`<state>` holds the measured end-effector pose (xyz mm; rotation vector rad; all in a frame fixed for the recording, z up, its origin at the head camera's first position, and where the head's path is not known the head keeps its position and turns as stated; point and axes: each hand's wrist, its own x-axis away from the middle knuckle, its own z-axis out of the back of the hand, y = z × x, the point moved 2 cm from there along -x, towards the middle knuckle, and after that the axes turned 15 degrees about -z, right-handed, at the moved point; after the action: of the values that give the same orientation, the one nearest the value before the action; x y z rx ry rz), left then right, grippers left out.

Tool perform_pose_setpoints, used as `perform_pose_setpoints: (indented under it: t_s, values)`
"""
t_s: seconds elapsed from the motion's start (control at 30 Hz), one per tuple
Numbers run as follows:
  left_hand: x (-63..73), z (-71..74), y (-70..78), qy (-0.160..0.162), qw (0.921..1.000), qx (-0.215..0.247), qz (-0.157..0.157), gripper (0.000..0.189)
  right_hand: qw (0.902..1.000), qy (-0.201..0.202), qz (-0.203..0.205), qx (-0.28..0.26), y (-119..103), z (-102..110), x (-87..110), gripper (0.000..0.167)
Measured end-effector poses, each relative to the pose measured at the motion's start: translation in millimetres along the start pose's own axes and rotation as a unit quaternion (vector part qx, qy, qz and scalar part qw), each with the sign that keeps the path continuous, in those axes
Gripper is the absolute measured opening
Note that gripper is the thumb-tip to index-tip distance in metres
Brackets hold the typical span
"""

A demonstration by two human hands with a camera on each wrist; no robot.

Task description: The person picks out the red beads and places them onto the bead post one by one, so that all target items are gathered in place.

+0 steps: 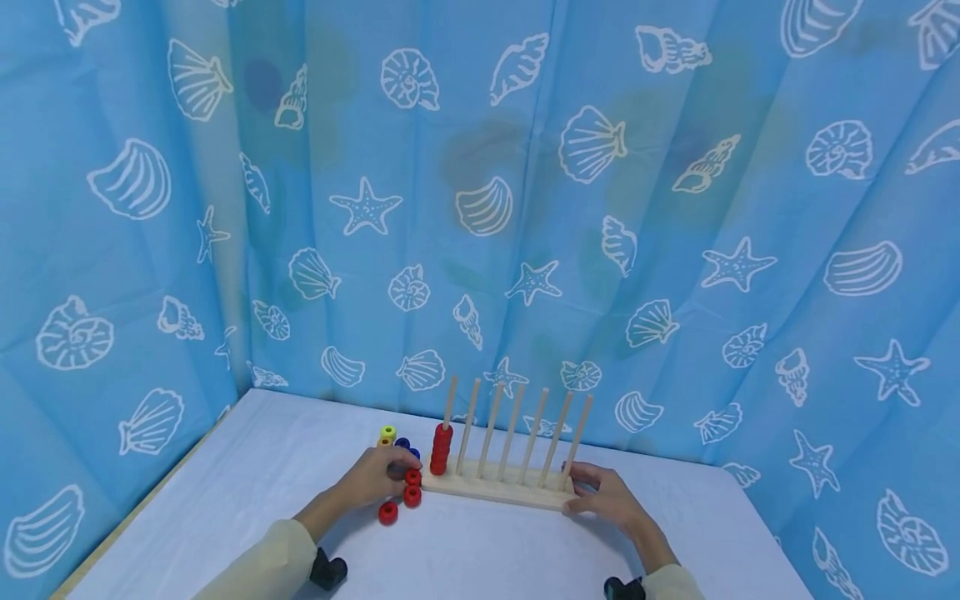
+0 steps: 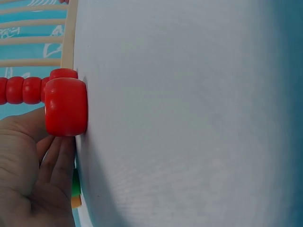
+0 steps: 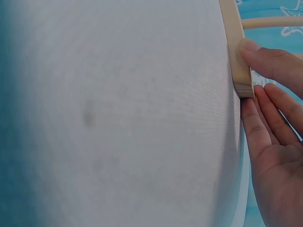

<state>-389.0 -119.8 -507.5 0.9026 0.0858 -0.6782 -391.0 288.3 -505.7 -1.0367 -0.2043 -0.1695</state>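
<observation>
A wooden peg stand (image 1: 498, 493) has a row of upright pegs; a stack of red beads (image 1: 441, 450) fills part of the leftmost peg. My right hand (image 1: 603, 497) grips the base's right end, thumb (image 3: 265, 59) on its front edge and fingers behind. At the stand's left end my left hand (image 1: 372, 477) reaches in among loose beads, its fingers bent around a dark gap. Loose red beads (image 1: 412, 497) lie beside its fingertips. In the left wrist view a red bead (image 2: 66, 107) covers the thumb's tip, so whether it pinches anything is hidden.
Blue beads (image 1: 402, 443) and yellow beads (image 1: 387, 432) lie behind the left hand. A single red bead (image 1: 387, 512) sits nearer on the white table (image 1: 480, 558). A green bead (image 2: 75, 182) shows past the left fingers. A blue shell-print curtain (image 1: 480, 208) hangs behind the table.
</observation>
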Motion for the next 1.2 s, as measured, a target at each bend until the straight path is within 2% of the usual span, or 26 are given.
perform_pose_setpoints:
  t_s: [0.27, 0.53, 0.7, 1.03, 1.2]
  values:
    - [-0.1, -1.1, 1.8, 0.000, 0.9999, -0.013, -0.008, 0.033, 1.0000, 0.003, 0.003, -0.002, 2, 0, -2.8, 0.076]
    - [1.1, -1.2, 0.9, 0.010, 0.9998, -0.015, 0.006, 0.035, 0.9999, 0.009, -0.002, 0.004, 1, 0, -1.9, 0.075]
    - [0.6, -1.4, -0.2, 0.005, 0.9999, -0.014, 0.003, 0.035, 0.9999, 0.013, -0.009, 0.005, 0, 0, -0.8, 0.075]
    - [-0.3, 4.7, 1.8, 0.000, 0.9998, -0.017, -0.003, 0.034, 0.9997, 0.014, -0.007, 0.016, -1, 0, -3.2, 0.076]
    - [-4.8, 12.7, 11.1, 0.002, 0.9993, -0.030, -0.021, 0.034, 0.9996, 0.014, -0.012, 0.022, 1, 0, -2.6, 0.076]
